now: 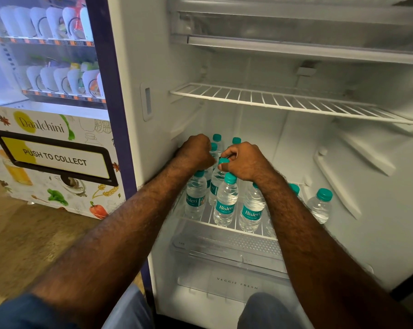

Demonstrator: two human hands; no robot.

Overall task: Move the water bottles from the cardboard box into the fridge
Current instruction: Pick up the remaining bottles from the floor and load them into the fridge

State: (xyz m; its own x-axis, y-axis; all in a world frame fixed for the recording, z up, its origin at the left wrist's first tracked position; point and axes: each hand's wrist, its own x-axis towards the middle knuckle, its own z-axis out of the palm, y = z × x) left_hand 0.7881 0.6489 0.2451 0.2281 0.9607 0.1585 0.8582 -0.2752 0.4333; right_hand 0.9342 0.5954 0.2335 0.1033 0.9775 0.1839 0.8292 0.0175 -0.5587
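Observation:
Several small clear water bottles (225, 203) with teal caps and teal labels stand on the lower wire shelf (206, 216) of the open fridge. My left hand (196, 150) is curled over the top of a bottle at the shelf's left side, hiding its cap. My right hand (243, 161) pinches the teal cap of a bottle in the middle of the group. One bottle (320, 205) stands apart at the right end of the shelf. The cardboard box is out of view.
An upper wire shelf (284, 102) spans the fridge above my hands. A clear vegetable drawer (224, 269) lies below the bottle shelf. A vending machine (51, 129) stands to the left on a brown floor. My knees are at the bottom edge.

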